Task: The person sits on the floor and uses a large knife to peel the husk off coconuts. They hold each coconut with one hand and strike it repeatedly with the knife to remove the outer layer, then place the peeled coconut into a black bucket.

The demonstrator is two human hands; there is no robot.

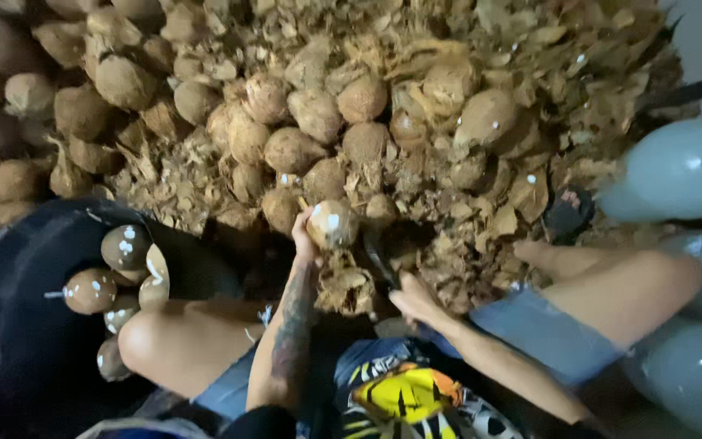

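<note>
We see the black tub (18,325) cut off by the left and bottom edges, so its full rim stays out of sight. The pile of coconuts (302,122) runs past the top and left edges. The right hand (416,302) covers whatever it grips; only a dark blurred blade (379,258) shows. The pale drums (680,171) leave the right edge

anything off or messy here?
Mostly mess: torn husk scraps litter the ground between the coconut pile and the person's legs. A dark sandal lies alone among the scraps at right. The left hand holds a partly husked coconut; the right hand is low beside it. Peeled ones sit in the black tub.
</note>
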